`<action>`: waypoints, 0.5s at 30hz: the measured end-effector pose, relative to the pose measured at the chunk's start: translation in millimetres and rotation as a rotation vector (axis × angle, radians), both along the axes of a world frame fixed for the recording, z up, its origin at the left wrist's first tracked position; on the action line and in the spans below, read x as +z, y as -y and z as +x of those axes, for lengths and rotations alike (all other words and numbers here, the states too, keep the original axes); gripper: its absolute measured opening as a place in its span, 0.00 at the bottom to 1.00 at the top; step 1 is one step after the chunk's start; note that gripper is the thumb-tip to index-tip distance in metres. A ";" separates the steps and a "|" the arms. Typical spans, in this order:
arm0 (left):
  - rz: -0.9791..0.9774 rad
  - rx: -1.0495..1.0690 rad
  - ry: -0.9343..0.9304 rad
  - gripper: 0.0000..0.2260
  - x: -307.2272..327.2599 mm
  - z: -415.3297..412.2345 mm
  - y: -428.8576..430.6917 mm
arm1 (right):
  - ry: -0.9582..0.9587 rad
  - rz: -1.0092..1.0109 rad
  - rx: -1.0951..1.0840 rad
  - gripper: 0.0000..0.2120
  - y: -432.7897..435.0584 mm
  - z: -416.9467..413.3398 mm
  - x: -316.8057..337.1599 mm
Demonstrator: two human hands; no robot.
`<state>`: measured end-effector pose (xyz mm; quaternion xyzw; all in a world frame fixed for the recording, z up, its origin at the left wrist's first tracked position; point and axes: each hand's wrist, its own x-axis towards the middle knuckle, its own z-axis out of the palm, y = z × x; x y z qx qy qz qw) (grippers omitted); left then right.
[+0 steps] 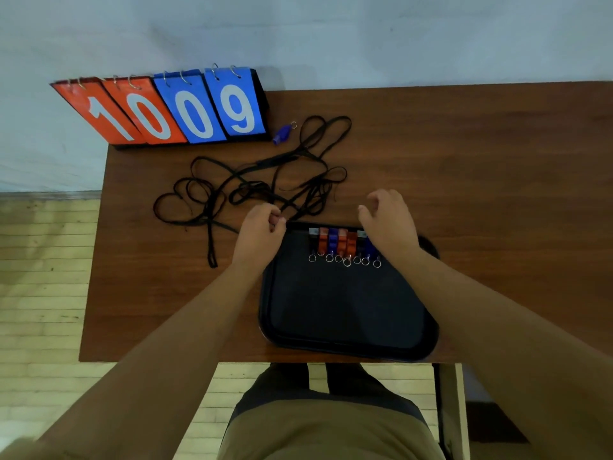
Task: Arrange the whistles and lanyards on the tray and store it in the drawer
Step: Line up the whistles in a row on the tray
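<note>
A black tray [345,310] lies on the brown table near its front edge. Along the tray's far rim stands a row of several whistles [338,242], orange, blue and black, each with a metal ring. A tangle of black lanyards [252,187] spreads over the table beyond the tray's left corner. One blue whistle [282,133] lies alone further back. My left hand [260,235] is at the tray's far left corner, fingers pinched on a lanyard strand. My right hand [389,220] hovers over the right end of the whistle row, fingers curled apart, holding nothing.
A flip scoreboard [172,109] showing 10 and 09 stands at the table's back left corner against the wall. The table's [481,161] right half is bare wood. Wooden floor lies to the left and below the front edge.
</note>
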<state>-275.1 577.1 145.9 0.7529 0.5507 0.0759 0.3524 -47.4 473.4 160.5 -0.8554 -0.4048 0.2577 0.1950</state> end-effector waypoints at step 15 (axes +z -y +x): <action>0.023 -0.068 -0.263 0.27 -55.7 -72.7 -32.0 | 0.114 0.091 0.311 0.18 -194.1 -46.9 -8.2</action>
